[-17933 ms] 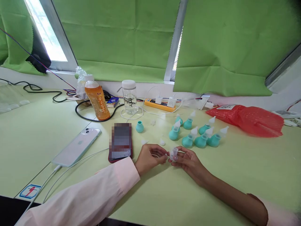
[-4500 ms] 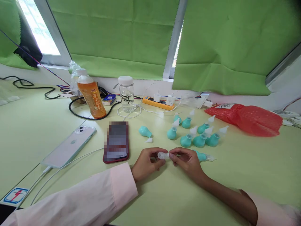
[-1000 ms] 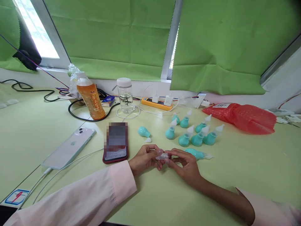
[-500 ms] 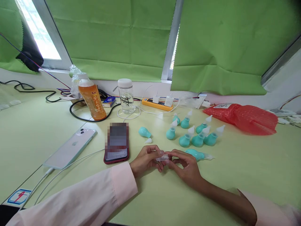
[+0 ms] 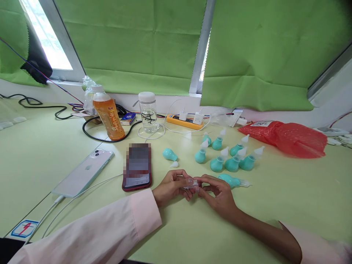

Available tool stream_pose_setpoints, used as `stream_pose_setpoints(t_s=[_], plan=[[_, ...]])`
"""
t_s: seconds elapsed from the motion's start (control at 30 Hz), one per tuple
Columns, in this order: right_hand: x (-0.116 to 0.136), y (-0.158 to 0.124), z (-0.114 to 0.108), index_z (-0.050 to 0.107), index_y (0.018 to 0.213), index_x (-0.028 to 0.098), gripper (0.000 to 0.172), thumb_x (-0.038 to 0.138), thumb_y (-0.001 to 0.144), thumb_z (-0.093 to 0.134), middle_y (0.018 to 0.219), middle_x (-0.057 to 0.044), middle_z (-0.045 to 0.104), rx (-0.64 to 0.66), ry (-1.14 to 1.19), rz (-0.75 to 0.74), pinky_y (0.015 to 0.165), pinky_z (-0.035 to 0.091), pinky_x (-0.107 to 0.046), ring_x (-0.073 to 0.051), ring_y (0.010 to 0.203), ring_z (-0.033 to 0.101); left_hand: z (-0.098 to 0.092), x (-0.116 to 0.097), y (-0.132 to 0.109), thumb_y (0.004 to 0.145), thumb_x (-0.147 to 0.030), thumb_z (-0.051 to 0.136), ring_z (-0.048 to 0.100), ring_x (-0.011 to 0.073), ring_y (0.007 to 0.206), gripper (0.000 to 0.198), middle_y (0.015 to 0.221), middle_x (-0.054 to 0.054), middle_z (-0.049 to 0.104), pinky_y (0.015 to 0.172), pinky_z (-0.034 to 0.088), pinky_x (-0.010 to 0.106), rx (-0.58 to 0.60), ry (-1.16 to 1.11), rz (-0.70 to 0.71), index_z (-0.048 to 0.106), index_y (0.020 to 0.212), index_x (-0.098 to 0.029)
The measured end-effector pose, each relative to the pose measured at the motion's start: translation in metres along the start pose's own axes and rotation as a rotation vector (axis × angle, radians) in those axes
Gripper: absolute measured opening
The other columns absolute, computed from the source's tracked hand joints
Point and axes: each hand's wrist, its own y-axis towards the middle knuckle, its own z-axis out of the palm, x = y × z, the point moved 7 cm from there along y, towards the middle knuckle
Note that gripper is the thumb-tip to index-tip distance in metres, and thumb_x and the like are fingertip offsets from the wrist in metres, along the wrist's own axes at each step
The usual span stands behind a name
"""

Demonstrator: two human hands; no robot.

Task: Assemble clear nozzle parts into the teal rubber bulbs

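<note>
Green curtains [image 5: 132,47] hang behind a pale-green table [image 5: 297,194].

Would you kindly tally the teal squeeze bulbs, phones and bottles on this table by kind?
Teal squeeze bulbs: 9
Phones: 2 (white phone, red-cased phone)
Bottles: 2 (orange drink bottle, clear bottle with white lid)
Total: 13

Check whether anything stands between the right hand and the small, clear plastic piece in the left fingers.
Nothing visible does: the right hand and left hand both hold the small, clear plastic piece. The teal, rounded bulb lies on its side beyond the right hand, not between.
</note>
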Motion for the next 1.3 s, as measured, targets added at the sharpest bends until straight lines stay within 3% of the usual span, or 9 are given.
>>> stream_pose_setpoints(t_s=[0.67,0.83,1.3], plan=[[-0.0010,-0.0004,0.0020,0.063,0.084,0.020,0.015,0.026,0.072,0.057,0.074,-0.004,0.061,0.002,0.020,0.015,0.052,0.053,-0.025,-0.015,0.066,0.057,-0.0010,0.0014,0.0003,0.063,-0.024,0.061,0.051,0.0106,0.042,0.019,0.055,0.004,0.058,0.041,0.038,0.021,-0.042,-0.040,-0.021,0.046,0.060,-0.013],[0.0000,-0.0003,0.0007,0.064,0.083,0.021,0.014,0.024,0.071,0.058,0.072,-0.003,0.060,-0.016,0.008,0.003,0.054,0.053,-0.025,-0.016,0.070,0.058,0.0009,0.0018,0.0015,0.067,-0.031,0.059,0.053,0.0118,0.044,0.023,0.057,0.004,0.058,0.044,0.041,0.024,-0.005,-0.037,-0.019,0.046,0.063,-0.013],[0.0026,0.0000,0.0000,0.062,0.087,0.021,0.016,0.020,0.071,0.058,0.075,-0.003,0.059,-0.011,0.039,-0.034,0.054,0.052,-0.026,-0.015,0.070,0.057,0.0010,-0.0016,-0.0023,0.067,-0.025,0.063,0.052,0.0097,0.049,0.020,0.064,0.004,0.060,0.048,0.040,0.022,-0.047,0.043,0.044,0.048,0.072,-0.013]])
